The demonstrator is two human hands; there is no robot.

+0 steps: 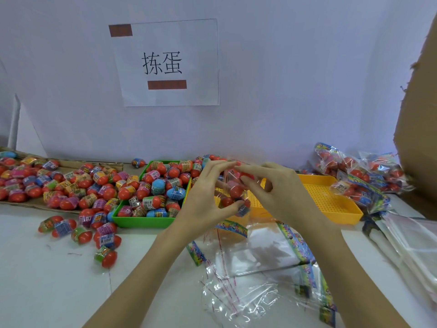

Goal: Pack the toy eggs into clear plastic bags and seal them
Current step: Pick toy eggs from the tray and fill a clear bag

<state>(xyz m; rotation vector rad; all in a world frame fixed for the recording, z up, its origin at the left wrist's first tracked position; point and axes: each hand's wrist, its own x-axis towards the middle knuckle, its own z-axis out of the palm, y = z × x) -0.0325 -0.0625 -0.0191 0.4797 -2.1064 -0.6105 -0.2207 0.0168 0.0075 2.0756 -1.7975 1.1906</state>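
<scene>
Clear bag of toy eggs (234,192) between both hands, left hand (208,197) cradling, right hand (281,192) pinching its top

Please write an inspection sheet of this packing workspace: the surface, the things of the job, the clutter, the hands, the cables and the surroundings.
Surface: white table, partly covered by brown cardboard at far left.
Job's things: green tray heaped with toy eggs; loose eggs across the cardboard and table; yellow tray; held bag with eggs inside; empty clear bags in front; filled bags at right.
Clutter: stack of clear bags at right edge.
Hands: left hand grips the held bag from below; right hand pinches its top.
Cables: nothing seen.
Surroundings: white wall with paper sign; cardboard box at right.
</scene>
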